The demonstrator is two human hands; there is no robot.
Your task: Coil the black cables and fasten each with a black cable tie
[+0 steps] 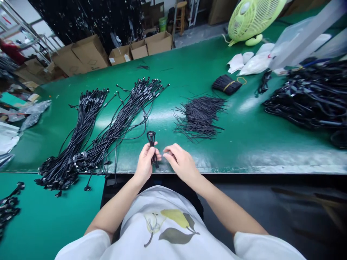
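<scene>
A coiled black cable [151, 137] stands upright in my left hand [145, 161], gripped between thumb and fingers near the table's front edge. Its connector end shows above the thumb and loose loops hang below. My right hand [183, 162] is just to the right, thumb and fingers pinched together close to the coil. Whatever may be between those fingertips is too small to make out. Beyond my right hand lies a loose pile of thin black twist ties [202, 116]. To the left, two bundles of straight black cables [89, 119] [130, 108] lie on the green table.
A banded bundle of black ties [226, 85] sits behind the loose pile. Coiled black cables [311, 97] are heaped at the right. A green fan [252, 18] and white plastic bags [256, 63] stand at the back right. Cardboard boxes [90, 54] line the far edge.
</scene>
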